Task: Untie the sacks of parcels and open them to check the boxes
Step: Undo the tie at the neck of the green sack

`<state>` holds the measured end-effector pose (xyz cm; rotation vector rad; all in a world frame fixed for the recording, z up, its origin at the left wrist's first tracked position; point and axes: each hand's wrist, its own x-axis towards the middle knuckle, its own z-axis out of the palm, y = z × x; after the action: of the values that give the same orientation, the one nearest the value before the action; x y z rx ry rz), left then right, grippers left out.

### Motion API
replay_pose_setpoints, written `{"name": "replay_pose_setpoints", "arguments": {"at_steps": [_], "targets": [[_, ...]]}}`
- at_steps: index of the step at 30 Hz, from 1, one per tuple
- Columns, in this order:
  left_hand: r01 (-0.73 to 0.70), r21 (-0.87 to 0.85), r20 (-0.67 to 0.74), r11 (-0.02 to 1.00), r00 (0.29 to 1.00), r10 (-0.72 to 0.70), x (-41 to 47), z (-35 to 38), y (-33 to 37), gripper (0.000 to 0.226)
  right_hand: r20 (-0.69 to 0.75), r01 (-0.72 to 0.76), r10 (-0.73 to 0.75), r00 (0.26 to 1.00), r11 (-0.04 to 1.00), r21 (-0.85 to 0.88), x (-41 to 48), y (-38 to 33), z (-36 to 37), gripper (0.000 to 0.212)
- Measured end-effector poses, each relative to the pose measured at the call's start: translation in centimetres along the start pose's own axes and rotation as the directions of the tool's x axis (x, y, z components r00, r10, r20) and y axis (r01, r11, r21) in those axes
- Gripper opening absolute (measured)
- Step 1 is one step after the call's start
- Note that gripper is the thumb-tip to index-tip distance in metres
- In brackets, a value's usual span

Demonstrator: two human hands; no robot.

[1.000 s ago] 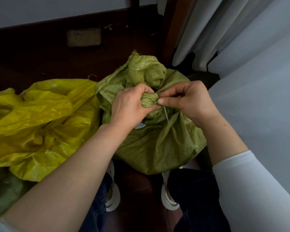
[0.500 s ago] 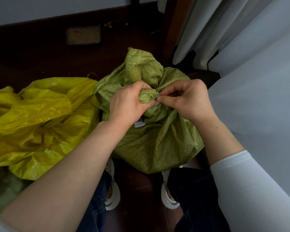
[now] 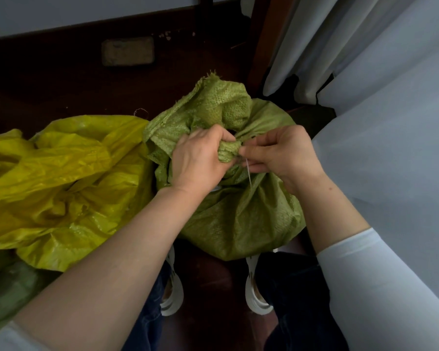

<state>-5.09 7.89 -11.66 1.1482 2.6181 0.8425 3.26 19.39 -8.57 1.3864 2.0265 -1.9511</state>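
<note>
A green woven sack stands on the dark floor in front of my feet, its bunched neck gathered at the top. My left hand grips that neck from the left. My right hand pinches a thin pale tie string at the neck, and a short end of it hangs down. The loose top flap of the sack stands up behind my hands. No boxes show; the sack's contents are hidden.
A crumpled yellow woven sack lies to the left, touching the green one. A darker green sack is at the lower left. A pale bed sheet and curtains fill the right side. A small flat block lies by the wall.
My hands stay at the sack's neck. The right fingers have shifted on the string, whose loose end hangs down again. The top flap has lifted and spread a little.
</note>
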Motion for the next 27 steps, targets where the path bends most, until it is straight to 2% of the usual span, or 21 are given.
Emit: {"name": "replay_pose_setpoints", "arguments": {"at_steps": [3,5,6,8,9,10,12,13,14,16,20,23,25,27], "targets": [[-0.016,0.06,0.0,0.998,1.0,0.016,-0.5,0.2,-0.3,0.037,0.038,-0.047,0.051,0.998,0.992,-0.117,0.3,0.3,-0.1,0.009],[-0.018,0.093,0.101,0.995,0.995,0.009,-0.3,-0.1,0.0,0.041,0.059,-0.055,0.067,0.996,0.982,-0.183,0.5,0.5,-0.1,0.01],[0.006,0.109,0.195,0.994,0.98,-0.028,-0.1,-0.5,0.4,0.047,0.038,-0.025,0.035,0.999,0.968,-0.248,0.7,0.7,0.0,0.013],[0.046,0.214,0.414,0.976,0.9,-0.134,0.6,-1.9,1.2,0.059,-0.017,0.067,-0.082,0.996,0.905,-0.42,0.8,0.8,0.3,0.018],[0.024,0.263,0.454,0.965,0.879,-0.146,1.1,-2.8,1.8,0.059,-0.022,0.108,-0.136,0.99,0.865,-0.49,0.7,0.8,0.5,0.019],[-0.022,0.27,0.429,0.963,0.898,-0.1,1.6,-3.8,2.6,0.054,-0.012,0.142,-0.177,0.984,0.826,-0.545,0.7,0.7,0.6,0.019],[-0.151,0.131,0.265,0.98,0.958,0.112,1.9,-4.7,3.9,0.044,0.036,0.196,-0.221,0.975,0.764,-0.615,0.6,0.4,0.7,0.021],[-0.191,0.033,0.244,0.981,0.953,0.177,1.8,-4.5,4.1,0.047,0.058,0.221,-0.239,0.969,0.739,-0.637,0.6,0.4,0.7,0.02],[-0.17,-0.082,0.288,0.982,0.939,0.186,1.7,-3.9,3.8,0.052,0.075,0.244,-0.256,0.964,0.73,-0.638,0.6,0.5,0.7,0.015],[0.012,-0.286,0.42,0.958,0.9,0.114,1.3,-1.9,2.2,0.054,0.102,0.291,-0.292,0.951,0.739,-0.607,0.6,0.7,0.4,0.006],[0.269,-0.539,0.413,0.798,0.91,-0.028,0.9,-0.1,-0.7,0.033,0.131,0.377,-0.385,0.913,0.681,-0.628,0.5,1.3,0.3,0.013],[0.346,-0.557,0.471,0.755,0.881,-0.056,1.2,-0.7,-1.1,0.027,0.141,0.434,-0.471,0.871,0.601,-0.671,0.5,1.5,0.7,0.015],[0.332,-0.495,0.515,0.803,0.856,-0.037,1.3,-0.8,-1.6,0.028,0.19,0.451,-0.461,0.867,0.562,-0.693,0.5,1.7,0.8,0.014],[0.239,-0.355,0.516,0.904,0.856,-0.023,1.3,-0.6,-2.0,0.025,0.247,0.445,-0.403,0.881,0.532,-0.72,0.6,1.9,0.9,0.016]]}}
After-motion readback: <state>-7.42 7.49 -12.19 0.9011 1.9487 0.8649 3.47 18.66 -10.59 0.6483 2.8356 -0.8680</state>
